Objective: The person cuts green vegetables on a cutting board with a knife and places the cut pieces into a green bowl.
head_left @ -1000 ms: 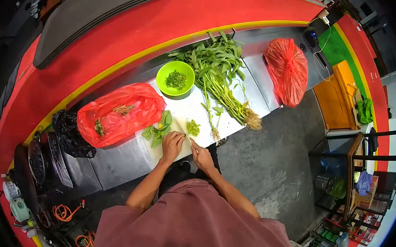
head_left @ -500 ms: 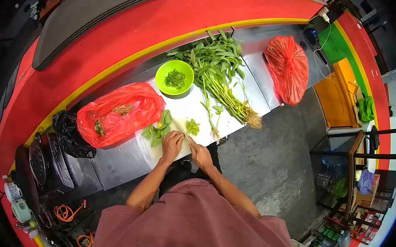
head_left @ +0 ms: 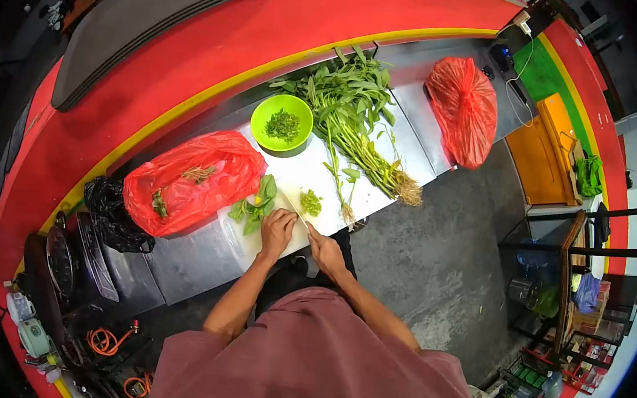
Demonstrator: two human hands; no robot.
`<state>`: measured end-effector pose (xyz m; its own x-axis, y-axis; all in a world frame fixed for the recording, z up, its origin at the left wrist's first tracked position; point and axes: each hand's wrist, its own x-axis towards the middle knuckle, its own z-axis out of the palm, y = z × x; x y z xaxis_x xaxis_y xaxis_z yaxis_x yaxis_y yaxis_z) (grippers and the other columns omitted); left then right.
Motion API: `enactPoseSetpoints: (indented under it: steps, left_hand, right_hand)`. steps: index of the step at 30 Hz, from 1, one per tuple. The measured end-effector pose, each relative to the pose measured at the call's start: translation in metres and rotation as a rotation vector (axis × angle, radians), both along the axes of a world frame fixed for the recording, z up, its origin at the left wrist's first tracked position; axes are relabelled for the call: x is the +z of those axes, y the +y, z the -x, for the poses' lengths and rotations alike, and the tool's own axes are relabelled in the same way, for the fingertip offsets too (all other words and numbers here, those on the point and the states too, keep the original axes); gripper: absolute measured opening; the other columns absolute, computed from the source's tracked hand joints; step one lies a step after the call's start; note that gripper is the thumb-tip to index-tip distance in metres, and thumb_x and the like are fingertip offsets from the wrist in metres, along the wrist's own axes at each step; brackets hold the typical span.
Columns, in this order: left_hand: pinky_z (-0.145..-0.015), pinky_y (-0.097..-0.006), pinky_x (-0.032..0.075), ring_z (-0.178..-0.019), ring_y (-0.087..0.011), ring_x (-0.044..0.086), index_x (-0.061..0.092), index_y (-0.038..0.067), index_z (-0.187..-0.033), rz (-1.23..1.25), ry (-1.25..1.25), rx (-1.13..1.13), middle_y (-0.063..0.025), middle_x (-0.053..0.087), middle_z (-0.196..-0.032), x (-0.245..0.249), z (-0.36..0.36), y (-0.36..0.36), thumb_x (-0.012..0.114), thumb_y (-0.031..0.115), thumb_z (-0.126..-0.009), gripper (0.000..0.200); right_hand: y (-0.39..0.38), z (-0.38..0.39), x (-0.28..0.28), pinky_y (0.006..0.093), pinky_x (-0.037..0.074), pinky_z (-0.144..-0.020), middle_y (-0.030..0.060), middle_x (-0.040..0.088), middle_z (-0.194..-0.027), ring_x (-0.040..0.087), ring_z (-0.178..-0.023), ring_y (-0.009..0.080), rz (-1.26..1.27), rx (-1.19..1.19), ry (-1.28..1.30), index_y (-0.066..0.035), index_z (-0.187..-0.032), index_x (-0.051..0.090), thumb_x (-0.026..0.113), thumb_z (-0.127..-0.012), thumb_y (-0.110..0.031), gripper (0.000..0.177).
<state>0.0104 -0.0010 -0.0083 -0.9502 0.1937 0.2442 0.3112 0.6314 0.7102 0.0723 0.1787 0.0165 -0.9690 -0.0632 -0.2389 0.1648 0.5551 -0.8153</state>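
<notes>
My right hand (head_left: 327, 253) is closed round the handle of a knife (head_left: 294, 205), its narrow blade slanting up and left across a pale cutting board (head_left: 297, 244). Just left of the blade, my left hand (head_left: 277, 231) presses with curled fingers on a leafy green stalk; the leaves (head_left: 254, 210) stick out on its far left side. What lies under the fingertips is mostly hidden. Chopped light-green pieces (head_left: 310, 202) form a small pile right of the blade. Behind them stands a lime-green bowl (head_left: 259, 135) holding darker chopped greens (head_left: 282, 125).
A large bunch of rooted greens (head_left: 354, 138) lies on the metal counter (head_left: 195, 264). An open red plastic bag (head_left: 224, 156) with plant scraps sits left, beside a black bag (head_left: 109, 215). A tied red bag (head_left: 461, 113) stands at the far right. A red wall (head_left: 335, 11) rises behind.
The knife and my right hand have shifted very slightly, staying beside my left hand. The bowl, bags and large bunch look the same.
</notes>
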Motion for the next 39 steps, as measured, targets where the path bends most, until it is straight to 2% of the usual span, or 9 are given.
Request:
enactPoseSetpoints:
  steps: [1,8,10,17,24,26,32,35,39]
  left_hand:
    - [-0.080,-0.0425,0.046,-0.093,-0.0293,0.067,0.077,0.007,-0.100,0.010,0.008,0.002,-0.0059,0.072,-0.098,0.000,0.000,0.000,0.073,0.008,-0.090,0.011]
    - [-0.077,-0.0444,0.045,-0.092,-0.0294,0.067,0.077,0.006,-0.100,-0.063,0.061,-0.012,-0.0049,0.072,-0.097,-0.007,0.005,0.000,0.073,0.009,-0.091,0.010]
    - [-0.081,-0.0434,0.049,-0.092,-0.0318,0.067,0.077,0.003,-0.101,-0.032,0.062,-0.022,-0.0094,0.072,-0.098,0.002,0.003,0.000,0.073,0.006,-0.090,0.012]
    - [-0.080,-0.0436,0.049,-0.091,-0.0309,0.067,0.077,0.005,-0.101,-0.008,0.050,-0.001,-0.0087,0.072,-0.096,-0.001,0.002,0.001,0.073,0.009,-0.092,0.011]
    - [-0.080,-0.0424,0.048,-0.090,-0.0297,0.068,0.077,0.005,-0.102,-0.053,0.037,0.057,-0.0088,0.071,-0.095,-0.006,-0.002,0.003,0.073,0.008,-0.092,0.011]
    - [-0.080,-0.0423,0.048,-0.090,-0.0298,0.067,0.077,0.005,-0.101,-0.062,0.031,0.037,-0.0088,0.071,-0.094,-0.006,0.000,0.001,0.073,0.008,-0.091,0.010]
    - [-0.080,-0.0424,0.049,-0.089,-0.0308,0.068,0.078,0.005,-0.100,-0.044,0.048,0.021,-0.0094,0.071,-0.094,0.001,0.003,0.002,0.073,0.006,-0.090,0.011]
    - [-0.082,-0.0428,0.051,-0.092,-0.0325,0.068,0.077,0.003,-0.101,-0.062,0.009,-0.010,-0.0111,0.071,-0.096,0.005,0.005,-0.002,0.073,0.006,-0.090,0.011]
    - [-0.082,-0.0430,0.050,-0.091,-0.0335,0.067,0.076,0.002,-0.101,-0.008,0.012,-0.031,-0.0107,0.070,-0.097,0.001,0.009,-0.006,0.073,0.008,-0.091,0.011]
  right_hand:
    - [-0.004,0.002,-0.009,0.0569,0.053,-0.076,0.0286,0.071,-0.092,0.069,-0.085,0.0495,0.006,-0.017,0.108,-0.024,-0.152,0.055,0.053,-0.107,-0.026,0.045]
    - [-0.008,0.019,0.002,0.0549,0.055,-0.080,0.0299,0.071,-0.100,0.069,-0.092,0.0500,-0.042,0.001,0.029,-0.024,-0.151,0.057,0.054,-0.107,-0.027,0.044]
    - [-0.010,0.023,-0.003,0.0556,0.055,-0.081,0.0295,0.071,-0.098,0.069,-0.091,0.0504,-0.046,0.003,0.047,-0.021,-0.150,0.058,0.054,-0.107,-0.027,0.043]
    - [-0.012,0.031,-0.010,0.0556,0.054,-0.072,0.0310,0.069,-0.087,0.070,-0.079,0.0486,-0.089,0.049,0.096,-0.019,-0.151,0.056,0.053,-0.108,-0.026,0.044]
    - [-0.001,0.012,0.010,0.0560,0.051,-0.072,0.0303,0.068,-0.086,0.068,-0.078,0.0509,-0.004,0.021,-0.072,-0.016,-0.152,0.054,0.050,-0.108,-0.024,0.045]
    - [0.000,0.006,-0.001,0.0540,0.051,-0.069,0.0308,0.065,-0.081,0.068,-0.073,0.0483,0.000,0.004,-0.014,-0.021,-0.152,0.055,0.052,-0.105,-0.022,0.047]
    - [0.002,0.006,-0.014,0.0565,0.055,-0.070,0.0249,0.071,-0.091,0.070,-0.077,0.0471,-0.153,0.050,0.158,-0.017,-0.151,0.054,0.053,-0.103,-0.019,0.048]
    - [0.001,0.009,-0.013,0.0553,0.058,-0.066,0.0246,0.071,-0.088,0.071,-0.072,0.0449,-0.303,0.117,0.100,-0.026,-0.157,0.048,0.051,-0.106,-0.024,0.051]
    - [0.000,0.010,-0.006,0.0531,0.060,-0.061,0.0222,0.072,-0.089,0.072,-0.067,0.0424,-0.430,0.163,0.102,-0.030,-0.158,0.046,0.051,-0.107,-0.025,0.052]
